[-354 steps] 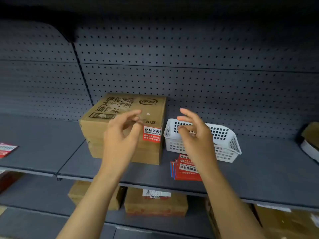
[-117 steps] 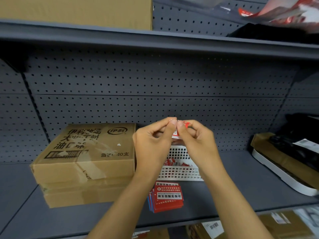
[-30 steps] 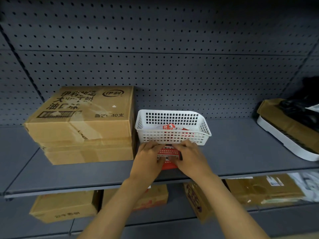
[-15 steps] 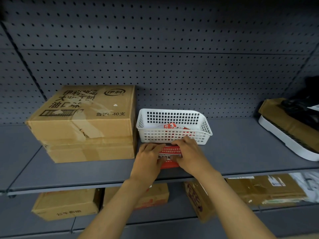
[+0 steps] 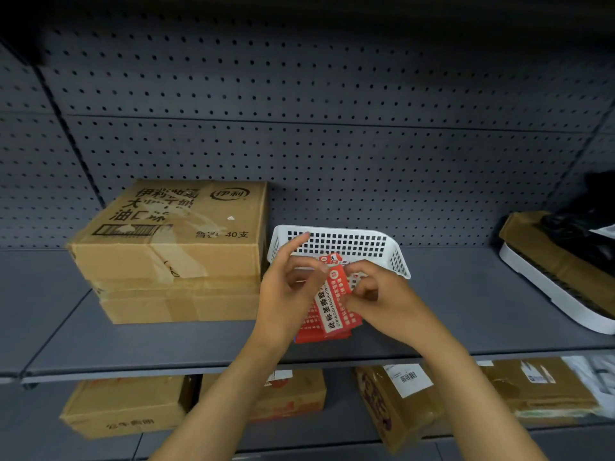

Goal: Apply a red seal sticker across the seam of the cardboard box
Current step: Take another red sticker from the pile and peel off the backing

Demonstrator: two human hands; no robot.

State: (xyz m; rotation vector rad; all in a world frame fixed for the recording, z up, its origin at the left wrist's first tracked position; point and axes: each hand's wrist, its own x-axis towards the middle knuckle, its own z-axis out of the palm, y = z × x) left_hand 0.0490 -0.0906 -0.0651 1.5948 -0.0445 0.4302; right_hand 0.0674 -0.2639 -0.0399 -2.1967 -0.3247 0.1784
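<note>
A brown cardboard box (image 5: 173,247) with printed characters stands on the grey shelf (image 5: 166,344), its front seam facing me. Right of it, above the shelf, both hands hold up a red seal sticker sheet (image 5: 332,301) with white lettering. My right hand (image 5: 382,297) pinches the sheet's upper right edge. My left hand (image 5: 286,294) grips its left side, index finger raised. Under the lifted sheet a stack of red sticker sheets (image 5: 319,337) lies on the shelf.
A white perforated basket (image 5: 366,247) with sticker scraps stands behind my hands, touching the box's right side. A white tray with cardboard and black items (image 5: 559,281) sits at the far right. Several cardboard boxes (image 5: 126,407) fill the lower shelf. Pegboard backs the shelf.
Both hands have lifted a red sticker sheet off the stack and raised it in front of the basket; before, they rested flat on the stack.
</note>
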